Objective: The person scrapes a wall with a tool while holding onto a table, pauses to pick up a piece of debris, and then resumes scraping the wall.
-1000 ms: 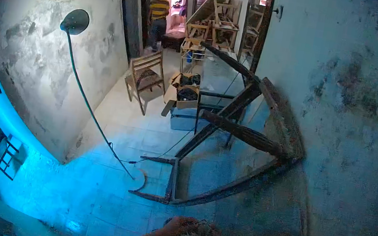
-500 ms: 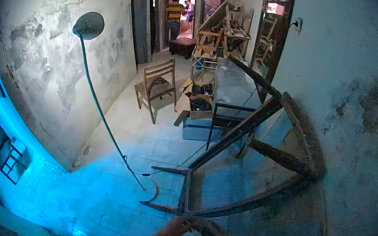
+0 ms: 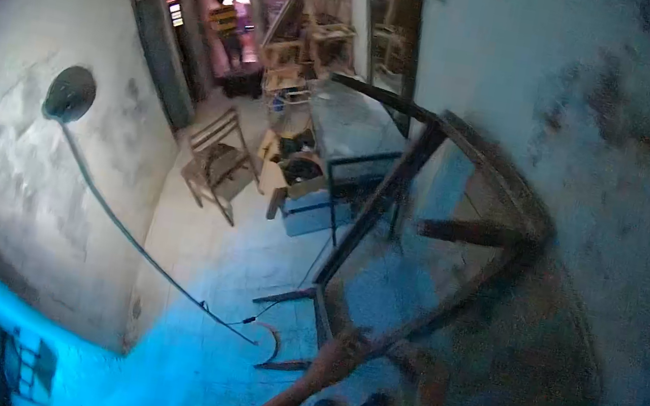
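A dark wooden chair frame without a seat stands tilted on its side in front of me, its legs pointing left and up. My left hand is closed on its lower rail, near the lower left corner. Just to the right, my right hand rests at the same rail; its fingers are blurred and partly hidden, so their grip is unclear. Both forearms reach up from the bottom edge.
A standing lamp is at the left. Behind are a wooden chair, a box, a table, stacked chair frames and a mirror. A person stands near the doorway.
The view has tilted and shifted, so the room appears lower and further left. My hands appear higher and slightly to the right, further apart along the frame.
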Available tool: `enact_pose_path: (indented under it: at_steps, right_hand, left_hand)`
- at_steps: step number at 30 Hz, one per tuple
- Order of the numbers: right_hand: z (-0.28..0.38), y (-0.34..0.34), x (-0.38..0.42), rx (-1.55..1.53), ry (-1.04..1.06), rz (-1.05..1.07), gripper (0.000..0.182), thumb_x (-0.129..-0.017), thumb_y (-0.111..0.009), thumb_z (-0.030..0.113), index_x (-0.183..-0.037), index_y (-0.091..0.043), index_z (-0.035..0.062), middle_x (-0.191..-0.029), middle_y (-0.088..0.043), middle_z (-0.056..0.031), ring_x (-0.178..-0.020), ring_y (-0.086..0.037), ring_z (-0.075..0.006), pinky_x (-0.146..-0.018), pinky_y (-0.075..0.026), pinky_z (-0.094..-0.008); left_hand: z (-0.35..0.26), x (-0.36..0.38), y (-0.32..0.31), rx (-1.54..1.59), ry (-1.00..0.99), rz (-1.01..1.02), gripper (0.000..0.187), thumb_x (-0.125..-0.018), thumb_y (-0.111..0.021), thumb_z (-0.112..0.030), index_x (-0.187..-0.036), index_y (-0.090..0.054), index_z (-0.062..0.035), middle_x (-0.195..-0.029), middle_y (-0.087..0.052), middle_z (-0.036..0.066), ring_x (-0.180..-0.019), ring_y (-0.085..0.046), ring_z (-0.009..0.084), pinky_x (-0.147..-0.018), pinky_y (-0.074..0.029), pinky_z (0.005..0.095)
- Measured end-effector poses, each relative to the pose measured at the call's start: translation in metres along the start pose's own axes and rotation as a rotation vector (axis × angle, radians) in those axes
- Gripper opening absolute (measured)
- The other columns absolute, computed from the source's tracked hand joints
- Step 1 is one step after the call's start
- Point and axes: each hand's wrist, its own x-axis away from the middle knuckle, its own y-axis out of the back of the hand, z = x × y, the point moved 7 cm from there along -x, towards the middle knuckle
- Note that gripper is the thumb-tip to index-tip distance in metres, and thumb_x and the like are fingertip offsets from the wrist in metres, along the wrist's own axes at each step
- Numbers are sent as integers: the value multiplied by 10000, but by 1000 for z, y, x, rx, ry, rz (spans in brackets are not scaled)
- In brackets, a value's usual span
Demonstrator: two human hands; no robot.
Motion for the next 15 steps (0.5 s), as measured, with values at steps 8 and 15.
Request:
enact_pose_path:
  at_steps: [8, 15]
  right_hand:
    - [49, 170, -29, 53, 16, -857, 297, -739, -624, 135, -1003, -551, 20, -933, -572, -80, -836, -554, -193, -738, -430, -295]
    - [74, 261, -89, 474, 334, -1068, 167, -719, -632, 92, -878, -602, 52, -834, -601, -65, -767, -577, -162, -677, -461, -262]
  left_hand:
    - [-176, -100, 60, -69, -515, -437, 92, -728, -548, 29, -816, -559, 3, -814, -592, 113, -756, -573, 186, -702, -437, 289]
    - [-269, -156, 1, -437, -839, -232, 149, -710, -578, -41, -858, -574, -53, -799, -576, 92, -738, -550, 250, -701, -434, 342]
